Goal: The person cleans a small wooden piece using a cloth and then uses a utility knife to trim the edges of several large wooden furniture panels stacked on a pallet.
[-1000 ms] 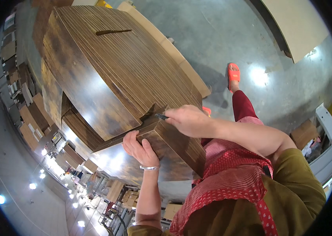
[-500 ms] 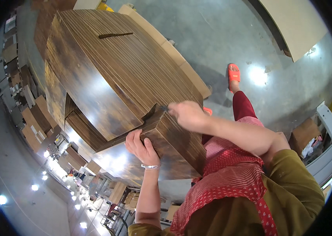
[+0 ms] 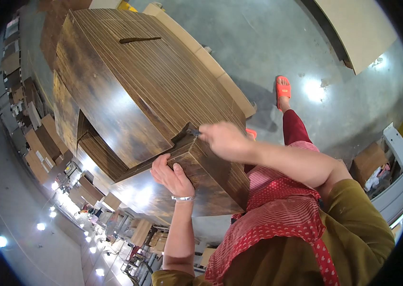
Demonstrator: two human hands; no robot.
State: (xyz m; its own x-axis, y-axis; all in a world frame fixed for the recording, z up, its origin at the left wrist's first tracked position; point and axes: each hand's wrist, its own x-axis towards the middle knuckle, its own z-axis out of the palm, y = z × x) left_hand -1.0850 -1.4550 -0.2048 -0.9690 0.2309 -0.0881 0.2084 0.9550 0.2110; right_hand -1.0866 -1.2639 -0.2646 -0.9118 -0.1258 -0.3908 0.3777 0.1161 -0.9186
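Note:
A tall stack of dark brown wood-grain panels stands before me, their edges showing as many thin lines. My left hand lies on the glossy face of the near block of panels, its fingers reaching the rim of the narrow gap and its thumb apart. Closed in a grip, my right hand holds a small dark-grey tool at the block's upper corner, beside a dark notch. Its handle is hidden inside my fist, so its kind does not show.
A rectangular opening is in the stack's left side. A dark stick-like piece or slot shows on the stack's edges. Light board runs along its far side. A beige panel is at upper right. Beside my foot lies grey floor.
My right hand has shifted slightly left at the corner, and more of the dark-grey tool shows. My left hand stays almost where it was.

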